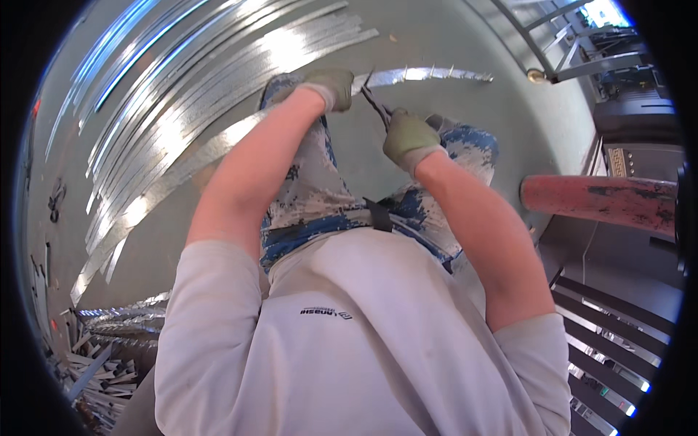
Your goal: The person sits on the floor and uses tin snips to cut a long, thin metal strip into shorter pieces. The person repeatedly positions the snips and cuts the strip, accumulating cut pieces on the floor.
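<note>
My left hand (331, 87), in a green work glove, is closed around a long, shiny metal strip (416, 74) in front of my knees. To the right of that hand the strip has several small upright tabs along it; to the left it runs back under my forearm. My right hand (411, 138), gloved too, is wrapped around the dark handles of metal snips (379, 110). Their jaws meet the strip just right of my left hand. Whether the jaws are fully closed on the metal is too small to tell.
Many long metal strips (182, 109) lie side by side on the grey-green floor (465, 43) at the left. Offcuts (109, 381) are heaped at the lower left. A worn red cylinder (600, 198) juts in from the right, below a metal frame on a caster (536, 75).
</note>
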`<state>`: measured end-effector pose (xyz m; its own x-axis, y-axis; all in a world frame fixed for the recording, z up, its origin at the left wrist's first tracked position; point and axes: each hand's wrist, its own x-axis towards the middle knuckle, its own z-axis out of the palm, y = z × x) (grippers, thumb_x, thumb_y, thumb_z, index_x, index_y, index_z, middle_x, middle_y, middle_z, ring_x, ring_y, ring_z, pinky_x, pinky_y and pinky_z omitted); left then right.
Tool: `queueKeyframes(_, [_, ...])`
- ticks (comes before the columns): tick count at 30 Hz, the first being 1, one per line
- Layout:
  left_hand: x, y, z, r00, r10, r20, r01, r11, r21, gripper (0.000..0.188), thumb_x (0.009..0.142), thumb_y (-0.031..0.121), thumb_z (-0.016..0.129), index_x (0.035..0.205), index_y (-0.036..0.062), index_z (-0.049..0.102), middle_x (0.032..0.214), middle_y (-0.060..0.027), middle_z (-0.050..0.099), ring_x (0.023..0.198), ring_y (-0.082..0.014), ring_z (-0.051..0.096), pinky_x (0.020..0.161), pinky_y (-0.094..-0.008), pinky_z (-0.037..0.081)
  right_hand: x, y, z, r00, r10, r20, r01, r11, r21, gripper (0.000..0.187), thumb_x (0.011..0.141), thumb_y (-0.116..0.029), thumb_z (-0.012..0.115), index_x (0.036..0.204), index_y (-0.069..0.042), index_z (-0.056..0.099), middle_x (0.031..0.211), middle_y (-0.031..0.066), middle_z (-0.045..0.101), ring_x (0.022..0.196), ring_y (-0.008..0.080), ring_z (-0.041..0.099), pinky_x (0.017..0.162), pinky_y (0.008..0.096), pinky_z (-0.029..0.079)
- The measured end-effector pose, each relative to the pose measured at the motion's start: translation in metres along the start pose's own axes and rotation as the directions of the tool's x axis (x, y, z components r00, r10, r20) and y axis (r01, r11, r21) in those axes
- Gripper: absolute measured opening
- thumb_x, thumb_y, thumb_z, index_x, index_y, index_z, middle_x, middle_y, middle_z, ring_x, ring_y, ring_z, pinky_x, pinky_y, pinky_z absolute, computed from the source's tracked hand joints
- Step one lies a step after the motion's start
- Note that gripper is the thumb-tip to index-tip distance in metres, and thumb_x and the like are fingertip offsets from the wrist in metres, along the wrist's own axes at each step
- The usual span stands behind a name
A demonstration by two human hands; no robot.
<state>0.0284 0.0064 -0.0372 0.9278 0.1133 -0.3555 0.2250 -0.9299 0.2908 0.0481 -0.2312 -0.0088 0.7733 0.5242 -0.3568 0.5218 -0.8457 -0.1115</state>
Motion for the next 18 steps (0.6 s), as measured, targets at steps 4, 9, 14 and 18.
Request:
queueKeyframes(4, [-0.064, 0.012, -0.002, 0.981, -0.015, -0.195, 0.057, 0.976, 0.21, 0.06, 0.096, 0.034, 0.08, 0.149, 0.0085, 0.066, 0.143, -0.0164, 0.075, 0.146, -0.0379, 0.063, 0.125, -0.0635, 0.044, -0.013, -0.001, -0.018, 0.995, 0.057, 0.077, -0.057, 0.998, 0.0, 0.043, 0.104, -0.02, 0.064, 0.141, 0.002, 0.066, 0.145, 0.032, 0.073, 0.136, 0.0467, 0.073, 0.113, 0.0548, 0.059])
queueKeyframes(9, [-0.065, -0.01, 0.012, 0.972, -0.025, -0.236, 0.087, 0.963, 0.255, 0.044, 0.108, 0.023, 0.063, 0.149, 0.0089, 0.066, 0.147, -0.0167, 0.073, 0.152, -0.0366, 0.06, 0.127, -0.0673, 0.041, -0.011, -0.008, -0.022, 0.997, 0.043, 0.062, -0.038, 0.997, -0.071, 0.048, 0.104, -0.022, 0.065, 0.147, 0.001, 0.062, 0.148, 0.0314, 0.072, 0.139, 0.0477, 0.071, 0.114, 0.0549, 0.059])
queueKeyframes(14, [-0.046, 0.001, -0.008, 0.974, -0.015, -0.225, 0.04, 0.993, 0.107, 0.037, 0.104, 0.014, 0.063, 0.139, 0.0071, 0.073, 0.134, -0.02, 0.079, 0.129, -0.0407, 0.075, 0.112, -0.0561, 0.056, 0.002, 0.007, -0.033, 0.997, 0.07, 0.019, -0.068, 0.994, -0.091, 0.052, 0.104, -0.023, 0.067, 0.151, 0.0, 0.059, 0.148, 0.0309, 0.071, 0.139, 0.0475, 0.071, 0.115, 0.0562, 0.058])
queueKeyframes(18, [-0.008, 0.014, 0.001, 0.971, 0.028, -0.239, -0.019, 0.999, 0.038, 0.027, 0.1, 0.011, 0.067, 0.12, 0.0055, 0.084, 0.123, -0.0216, 0.083, 0.115, -0.0408, 0.081, 0.098, -0.0496, 0.064, 0.021, 0.042, -0.022, 0.997, 0.066, -0.047, -0.072, 0.987, -0.146, 0.051, 0.105, -0.022, 0.065, 0.15, 0.002, 0.06, 0.146, 0.0298, 0.073, 0.135, 0.0456, 0.074, 0.111, 0.0585, 0.06])
